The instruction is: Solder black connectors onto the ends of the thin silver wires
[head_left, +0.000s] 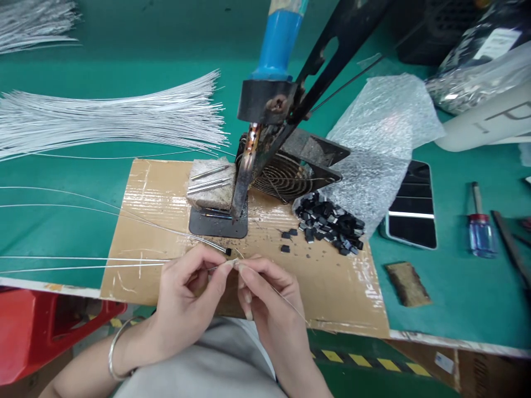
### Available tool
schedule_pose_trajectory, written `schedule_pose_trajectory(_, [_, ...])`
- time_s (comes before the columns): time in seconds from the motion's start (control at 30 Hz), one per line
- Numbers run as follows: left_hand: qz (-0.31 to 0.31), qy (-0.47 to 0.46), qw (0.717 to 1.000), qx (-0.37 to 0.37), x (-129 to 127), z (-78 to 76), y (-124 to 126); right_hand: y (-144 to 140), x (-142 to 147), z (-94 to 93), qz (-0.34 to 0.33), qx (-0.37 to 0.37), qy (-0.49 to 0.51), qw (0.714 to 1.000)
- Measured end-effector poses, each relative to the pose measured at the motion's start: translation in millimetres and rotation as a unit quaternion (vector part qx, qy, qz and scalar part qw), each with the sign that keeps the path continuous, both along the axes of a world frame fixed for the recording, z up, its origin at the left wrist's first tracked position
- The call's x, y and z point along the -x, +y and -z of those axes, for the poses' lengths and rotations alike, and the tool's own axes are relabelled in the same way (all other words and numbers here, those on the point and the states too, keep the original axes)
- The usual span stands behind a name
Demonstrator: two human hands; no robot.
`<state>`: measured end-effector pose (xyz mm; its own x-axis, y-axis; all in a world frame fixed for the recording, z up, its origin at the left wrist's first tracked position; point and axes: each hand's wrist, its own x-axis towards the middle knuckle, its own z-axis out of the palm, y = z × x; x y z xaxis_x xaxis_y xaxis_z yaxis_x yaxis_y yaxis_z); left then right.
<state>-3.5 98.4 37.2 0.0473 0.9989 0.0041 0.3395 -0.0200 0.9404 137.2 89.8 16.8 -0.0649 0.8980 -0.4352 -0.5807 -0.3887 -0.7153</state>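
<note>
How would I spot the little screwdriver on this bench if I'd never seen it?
Start at the brown cardboard sheet in the middle of the green table and look right, past the dark phone. The screwdriver lies there, the only tool with a clear blue handle and a red collar.

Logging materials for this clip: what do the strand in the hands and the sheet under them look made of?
The strand looks like thin, glossy white-sheathed wire or fibre; which, I cannot tell. The sheet looks like brown cardboard, scuffed, partly covered in shiny clear tape.
</note>
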Motion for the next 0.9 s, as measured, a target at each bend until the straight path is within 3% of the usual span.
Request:
schedule_pose_trajectory(0.13, [-0.013, -0.031, 0.999, 0.034, 0, -1.3, 3, -2, -15, 6.3, -0.008, -0.066, -0.089, 0.994])
schedule_pose_trajectory(0.2, [-0.018, -0.048, 0.997, 0.050, 1, -1.8, 6, -3, -33, 11.2, 0.019, -0.130, -0.183, 0.974])
schedule_pose_trajectory(0.3, [-0.027, -0.055, 0.996, 0.065, 2, -2.8, 8, -3, -61, 17.1, 0.098, -0.171, -0.394, 0.898])
schedule_pose_trajectory(0.4, [-0.029, -0.044, 0.997, 0.061, 4, -4.1, 10, 1, -80, 19.2, 0.092, -0.195, -0.568, 0.795])
schedule_pose_trajectory(0.53, [-0.030, -0.051, 0.997, 0.051, 3, -6.0, 12, 9, -85, 21.7, 0.027, -0.267, -0.656, 0.705])
schedule_pose_trajectory(0.67, [-0.019, -0.055, 0.997, 0.058, 3, -6.7, 13, 15, -83, 25.9, 0.008, -0.321, -0.719, 0.616])
schedule_pose_trajectory(0.8, [-0.005, -0.059, 0.996, 0.073, 6, -6.9, 13, 17, -81, 27.8, 0.012, -0.341, -0.749, 0.567])
schedule_pose_trajectory(0.9, [-0.003, -0.054, 0.996, 0.072, 7, -7.7, 13, 17, -80, 28.8, 0.021, -0.327, -0.756, 0.567])
